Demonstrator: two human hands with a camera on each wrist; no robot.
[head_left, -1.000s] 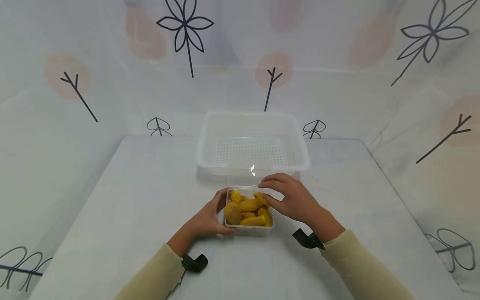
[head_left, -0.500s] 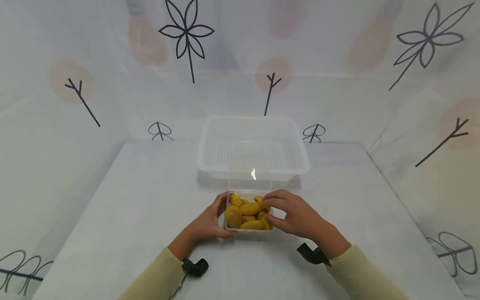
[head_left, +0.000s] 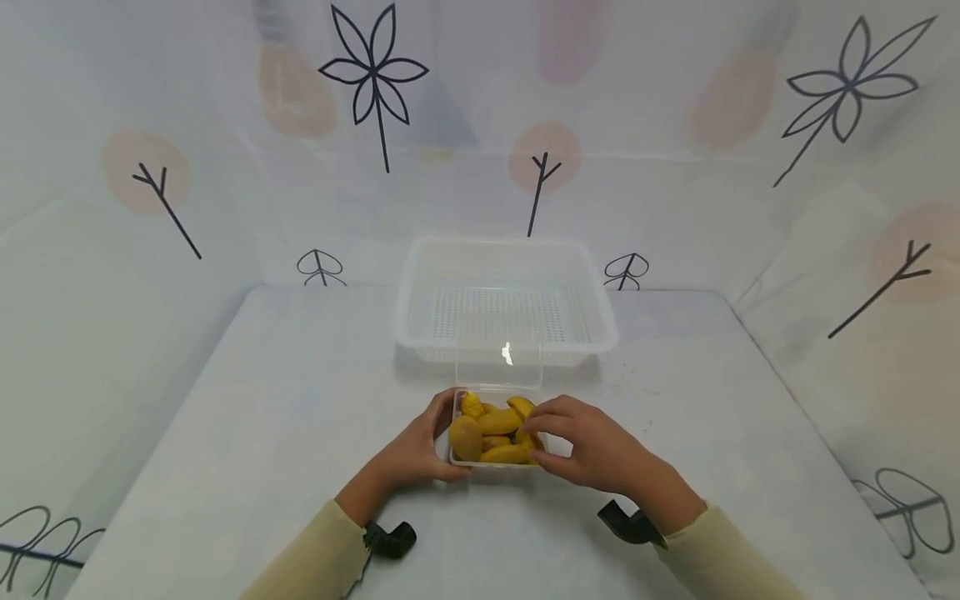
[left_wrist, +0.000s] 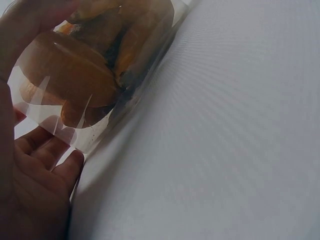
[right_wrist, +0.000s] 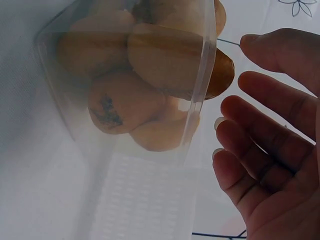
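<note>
A small clear plastic box (head_left: 498, 466) sits on the white table, its clear lid (head_left: 487, 371) flipped back on the far side. Several yellow mushrooms (head_left: 500, 422) fill it, some thick-stemmed with rounded caps. My left hand (head_left: 405, 451) grips the box's left side, thumb at the near corner and fingers round the far one. In the left wrist view the fingers (left_wrist: 47, 152) touch the clear wall. Above the box's right side is my right hand (head_left: 592, 443); the right wrist view shows its loosely bent fingers (right_wrist: 265, 130) just off the mushrooms (right_wrist: 127, 102), holding nothing.
Behind the box stands a white plastic basket (head_left: 600, 325) with a perforated bottom; the raised lid overlaps its front edge in view. Pale cloth walls (head_left: 480, 183) with drawn flowers and twigs border the table (head_left: 300, 417) at the back and sides.
My right hand has come down and nearer, from the box's far right corner to its right side. The mushrooms at the right have shifted a little. My left hand keeps its grip.
</note>
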